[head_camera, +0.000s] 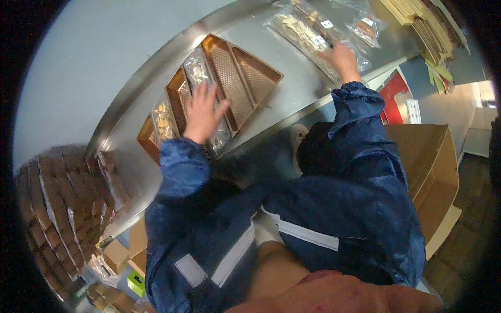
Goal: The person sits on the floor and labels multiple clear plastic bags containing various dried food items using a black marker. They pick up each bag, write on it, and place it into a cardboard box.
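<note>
A copper-coloured compartment tray (238, 86) lies on the steel table. My left hand (203, 113), fingers spread, is over a clear packet of pale dried pieces (197, 69) in one compartment; whether it presses on the packet is unclear. Another compartment holds a clear packet of yellowish pieces (163, 117). Two compartments at the tray's right side have nothing in them. My right hand (342, 60) is at the near end of long clear packets, one with cream-coloured dried strips (295, 33), one with darker contents (313, 17). Its fingertips touch the packets, and its grip is partly hidden.
A small packet with reddish-brown contents (366, 29) lies farther right on the steel table (289, 78). Stacked cardboard pieces (430, 35) stand at the upper right. Many brown trays (58, 203) are stacked at the left. An open cardboard box (430, 180) stands beside me at the right.
</note>
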{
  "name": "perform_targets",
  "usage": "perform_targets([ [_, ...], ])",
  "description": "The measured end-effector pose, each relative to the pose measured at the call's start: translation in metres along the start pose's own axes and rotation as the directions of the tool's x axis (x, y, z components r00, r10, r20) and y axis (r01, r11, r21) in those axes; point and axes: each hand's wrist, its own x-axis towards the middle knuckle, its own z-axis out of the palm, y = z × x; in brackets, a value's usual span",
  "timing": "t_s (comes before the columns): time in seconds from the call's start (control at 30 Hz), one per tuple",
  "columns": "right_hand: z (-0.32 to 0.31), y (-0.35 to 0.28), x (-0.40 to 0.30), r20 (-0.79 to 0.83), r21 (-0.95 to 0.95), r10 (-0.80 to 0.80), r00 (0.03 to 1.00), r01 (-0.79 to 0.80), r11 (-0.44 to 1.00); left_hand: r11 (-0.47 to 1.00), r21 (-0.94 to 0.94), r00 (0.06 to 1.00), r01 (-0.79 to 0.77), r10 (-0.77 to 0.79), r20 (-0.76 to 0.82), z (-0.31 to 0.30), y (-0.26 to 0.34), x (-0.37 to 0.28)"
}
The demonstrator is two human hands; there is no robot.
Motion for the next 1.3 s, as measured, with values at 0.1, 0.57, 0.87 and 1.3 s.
perform_targets([
  [0.1, 0.023, 0.019, -0.014, 0.118, -0.137, 0.020, 0.993, -0.004, 0.991, 0.995, -0.081, 0.995, -0.050, 0.043, -0.092, -0.006, 0.021, -0.026],
  [0.57, -0.044, -0.042, -0.217, 0.485, 0.632, -0.556, 0.676, -0.709, -0.311, -0.298, -0.951, 0.977, -0.078, 0.168, -0.133, -0.130, 0.144, -0.030],
  [0.87, -0.139, -0.044, -0.210, -0.009, 0.921, -0.277, 0.961, -0.100, -0.378, 0.306, -0.943, 0.990, -0.130, 0.084, -0.110, -0.183, 0.148, -0.100],
  [1.3, -0.209, -0.078, -0.252, -0.249, 0.923, -0.398, 0.883, 0.341, 0.180, 0.473, -0.881, 0.999, -0.022, 0.039, -0.004, -0.161, 0.189, -0.160],
])
